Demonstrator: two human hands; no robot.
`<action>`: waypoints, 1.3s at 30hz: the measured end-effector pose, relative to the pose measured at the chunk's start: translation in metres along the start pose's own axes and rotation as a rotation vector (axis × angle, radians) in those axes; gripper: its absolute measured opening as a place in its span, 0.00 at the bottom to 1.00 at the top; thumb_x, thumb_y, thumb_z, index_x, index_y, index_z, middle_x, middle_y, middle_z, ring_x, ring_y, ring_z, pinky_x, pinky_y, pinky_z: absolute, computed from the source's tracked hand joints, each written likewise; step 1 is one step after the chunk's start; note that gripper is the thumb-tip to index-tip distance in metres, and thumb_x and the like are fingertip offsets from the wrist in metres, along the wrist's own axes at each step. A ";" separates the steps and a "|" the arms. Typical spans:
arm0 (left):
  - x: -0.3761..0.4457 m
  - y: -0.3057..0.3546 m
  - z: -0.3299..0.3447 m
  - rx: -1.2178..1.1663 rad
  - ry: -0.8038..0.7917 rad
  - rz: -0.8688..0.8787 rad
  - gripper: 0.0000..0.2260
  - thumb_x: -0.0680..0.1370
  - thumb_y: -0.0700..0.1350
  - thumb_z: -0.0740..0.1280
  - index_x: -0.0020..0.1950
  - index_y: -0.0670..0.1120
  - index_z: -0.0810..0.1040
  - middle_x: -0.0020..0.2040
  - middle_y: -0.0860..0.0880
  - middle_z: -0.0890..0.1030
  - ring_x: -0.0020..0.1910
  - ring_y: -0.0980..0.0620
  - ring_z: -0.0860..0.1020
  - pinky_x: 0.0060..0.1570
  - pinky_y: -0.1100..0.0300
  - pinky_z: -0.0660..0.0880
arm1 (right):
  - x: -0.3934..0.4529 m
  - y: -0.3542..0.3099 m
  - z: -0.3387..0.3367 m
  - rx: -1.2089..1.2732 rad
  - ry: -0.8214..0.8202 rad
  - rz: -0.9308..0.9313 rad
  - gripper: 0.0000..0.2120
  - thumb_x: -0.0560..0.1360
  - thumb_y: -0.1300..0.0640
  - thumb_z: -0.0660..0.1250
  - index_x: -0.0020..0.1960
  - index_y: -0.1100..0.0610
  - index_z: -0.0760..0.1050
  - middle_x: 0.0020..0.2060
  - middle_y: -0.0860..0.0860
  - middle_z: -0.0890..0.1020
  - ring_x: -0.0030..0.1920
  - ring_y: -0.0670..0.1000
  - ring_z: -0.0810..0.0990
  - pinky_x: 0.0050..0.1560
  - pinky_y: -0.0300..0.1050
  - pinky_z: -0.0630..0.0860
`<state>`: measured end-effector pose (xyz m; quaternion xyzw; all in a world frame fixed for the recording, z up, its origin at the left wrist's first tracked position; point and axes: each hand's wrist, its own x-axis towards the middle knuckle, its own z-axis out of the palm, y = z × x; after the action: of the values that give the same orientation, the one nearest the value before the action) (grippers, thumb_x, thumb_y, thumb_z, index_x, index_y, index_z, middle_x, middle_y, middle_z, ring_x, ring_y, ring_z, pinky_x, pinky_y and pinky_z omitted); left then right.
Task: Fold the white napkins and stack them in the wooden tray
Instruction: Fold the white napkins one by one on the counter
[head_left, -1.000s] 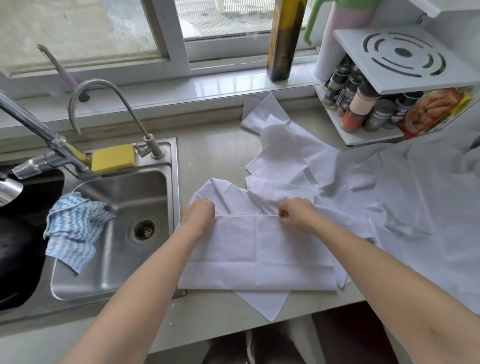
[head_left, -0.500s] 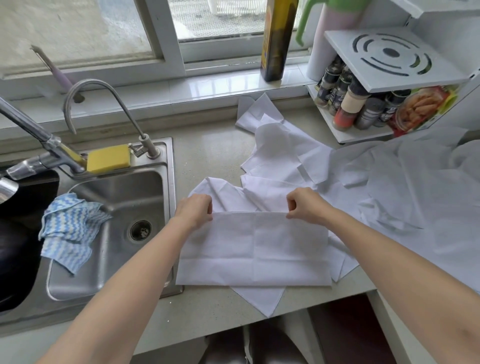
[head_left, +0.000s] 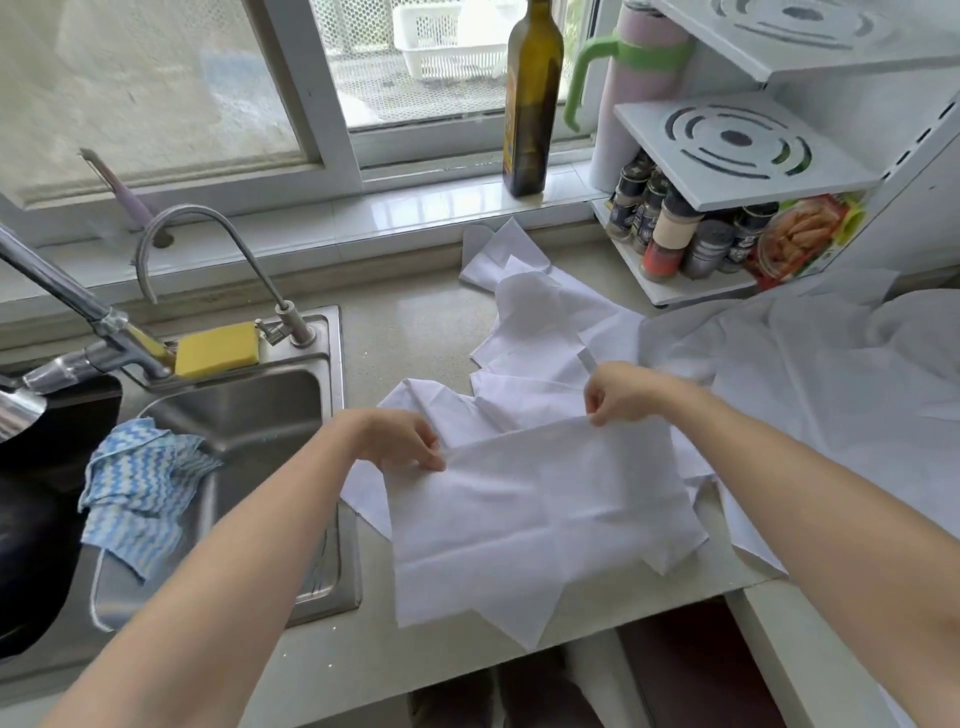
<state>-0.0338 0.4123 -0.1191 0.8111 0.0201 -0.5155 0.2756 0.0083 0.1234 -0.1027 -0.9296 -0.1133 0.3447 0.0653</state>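
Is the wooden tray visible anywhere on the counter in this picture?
No, the counter holds loose white napkins, a spice rack and a sink, but no wooden tray.

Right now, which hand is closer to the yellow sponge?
Left. The left hand pinches the napkin beside the sink, just below-right of the yellow sponge; the right hand is farther right.

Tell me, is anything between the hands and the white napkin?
No. The left hand and right hand already pinch the far edge of the napkin directly. The wooden tray is not in view, so that path cannot be judged.
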 end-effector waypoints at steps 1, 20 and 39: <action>0.009 0.000 0.003 0.126 0.160 0.006 0.12 0.78 0.46 0.66 0.37 0.41 0.73 0.34 0.48 0.71 0.32 0.53 0.69 0.31 0.65 0.66 | 0.007 -0.003 0.009 -0.063 0.151 0.025 0.08 0.74 0.63 0.64 0.49 0.58 0.81 0.44 0.53 0.82 0.46 0.54 0.79 0.41 0.39 0.73; 0.092 -0.027 0.158 0.612 0.792 0.146 0.31 0.81 0.60 0.48 0.79 0.49 0.41 0.79 0.48 0.40 0.78 0.46 0.40 0.73 0.47 0.37 | -0.005 0.016 0.207 -0.065 0.476 -0.088 0.29 0.82 0.42 0.47 0.77 0.48 0.39 0.76 0.47 0.37 0.76 0.47 0.36 0.75 0.47 0.34; 0.052 -0.061 0.049 0.158 0.797 0.130 0.18 0.77 0.45 0.68 0.64 0.40 0.74 0.62 0.40 0.76 0.63 0.41 0.72 0.62 0.51 0.68 | -0.037 -0.133 0.219 -0.388 0.626 -0.462 0.20 0.67 0.53 0.71 0.57 0.58 0.81 0.52 0.53 0.83 0.51 0.53 0.82 0.50 0.43 0.78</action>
<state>-0.0690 0.4281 -0.2047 0.9655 0.0341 -0.1426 0.2151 -0.1842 0.2517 -0.2183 -0.9345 -0.3558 -0.0052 -0.0042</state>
